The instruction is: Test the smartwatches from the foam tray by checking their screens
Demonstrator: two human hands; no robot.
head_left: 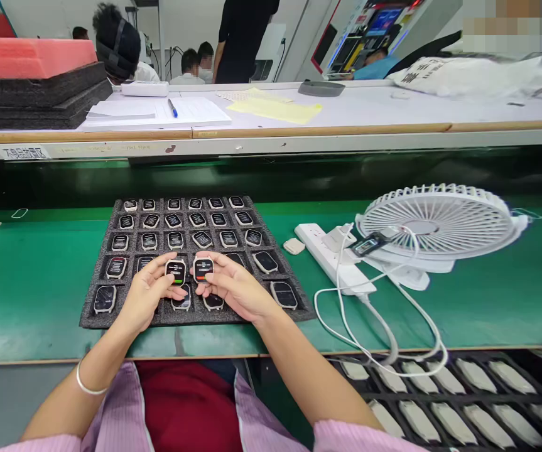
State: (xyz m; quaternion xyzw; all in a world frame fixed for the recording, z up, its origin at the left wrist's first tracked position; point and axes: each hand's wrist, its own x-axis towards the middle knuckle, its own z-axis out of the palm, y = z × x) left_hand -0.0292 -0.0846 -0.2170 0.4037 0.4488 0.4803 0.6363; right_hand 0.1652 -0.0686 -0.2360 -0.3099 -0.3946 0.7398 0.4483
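My left hand (pixel 151 289) grips a strapless smartwatch (pixel 175 271) between thumb and fingers; its lit screen shows white text above a green bar. A second smartwatch (pixel 203 270), with a red bar on its screen, is pinched in my right hand (pixel 233 285), the thumb over the display's lower part. Both are held side by side above a dark grey foam tray (pixel 127 317). Rows of similar watch bodies fill the tray's compartments, several with text on their screens. My hands and forearms hide some compartments in the two nearest rows.
To the right lie a white power strip (pixel 331 257) with looping cables and a white fan (pixel 435 220). A shelf (pixel 360 113) spans the back, bearing foam blocks (pixel 30 81), papers and a blue pen (pixel 173 108). Below right, another tray (pixel 407 397) holds pale pieces. People sit beyond.
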